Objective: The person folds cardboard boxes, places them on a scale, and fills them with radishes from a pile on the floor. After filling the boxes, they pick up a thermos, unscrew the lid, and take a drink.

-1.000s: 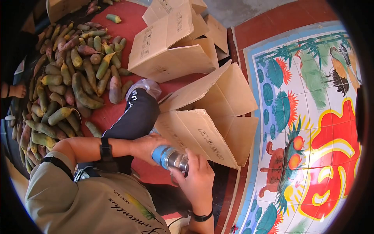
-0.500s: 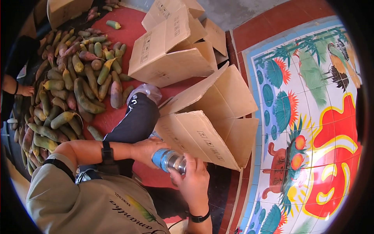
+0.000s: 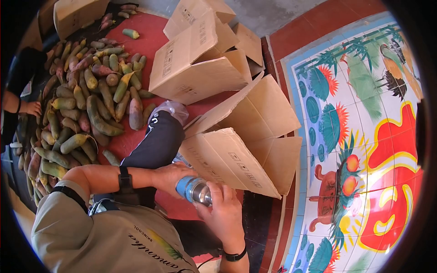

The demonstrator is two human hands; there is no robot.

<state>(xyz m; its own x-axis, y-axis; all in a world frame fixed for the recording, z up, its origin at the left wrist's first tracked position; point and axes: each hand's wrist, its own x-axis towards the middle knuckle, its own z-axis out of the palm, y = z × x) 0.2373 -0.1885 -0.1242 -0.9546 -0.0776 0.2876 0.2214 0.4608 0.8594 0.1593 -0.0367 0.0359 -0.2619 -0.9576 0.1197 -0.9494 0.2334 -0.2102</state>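
Note:
In my left hand point(image 3: 172, 176) is a drinking bottle point(image 3: 191, 187) with a blue sleeve and a shiny clear or metallic upper part. The bottle lies tilted in front of my lap, its top end pointing right. My right hand point(image 3: 222, 210) is closed around that top end, thumb below and fingers above, covering most of the lid. My raised knee, in dark trousers point(image 3: 157, 136), is just beyond the left hand. An open cardboard box point(image 3: 227, 159) stands close behind both hands.
A large heap of green and reddish radishes point(image 3: 98, 111) lies on a red mat point(image 3: 145, 41) at left. More cardboard boxes point(image 3: 182, 77) stand farther back. Another person's hand point(image 3: 33, 108) is at the heap's far left edge. A painted tile wall point(image 3: 318, 182) rises at right.
My right hand has shifted slightly left and its fingers have curled further over the bottle's top. The left hand keeps its hold, and the view has moved a little.

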